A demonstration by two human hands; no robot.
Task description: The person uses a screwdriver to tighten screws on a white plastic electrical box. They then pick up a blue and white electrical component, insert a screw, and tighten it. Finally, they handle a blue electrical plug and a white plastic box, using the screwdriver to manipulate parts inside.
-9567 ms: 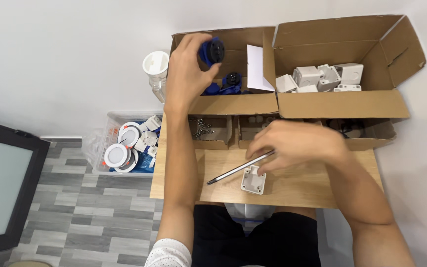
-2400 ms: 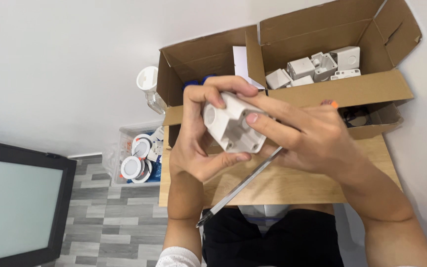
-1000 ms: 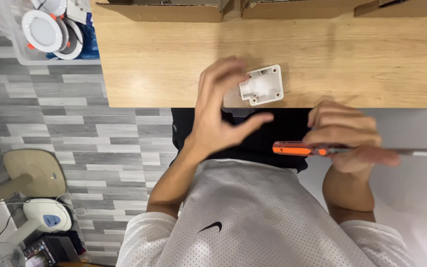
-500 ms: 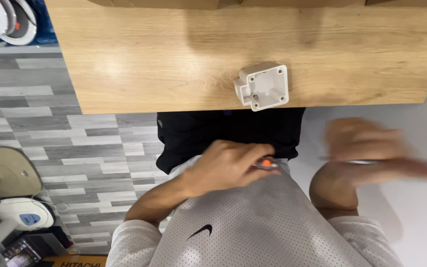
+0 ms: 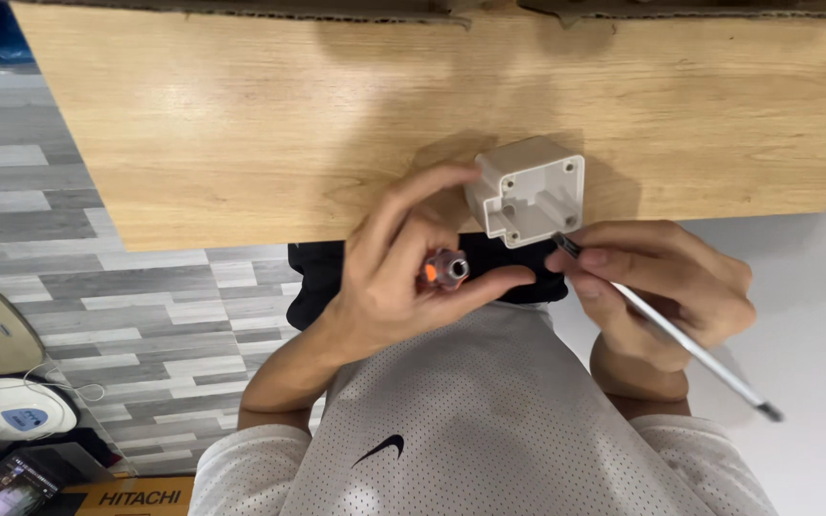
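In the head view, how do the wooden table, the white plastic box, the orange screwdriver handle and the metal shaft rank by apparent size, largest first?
1. wooden table
2. white plastic box
3. metal shaft, long but thin
4. orange screwdriver handle, seen end-on and mostly hidden in the left hand, so unsure

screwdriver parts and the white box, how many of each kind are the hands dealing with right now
White plastic box, open side up at the table edge: 1
Screwdriver handle, orange and grey, in the left hand: 1
Metal screwdriver shaft, apart from the handle, in the right hand: 1
Total: 3
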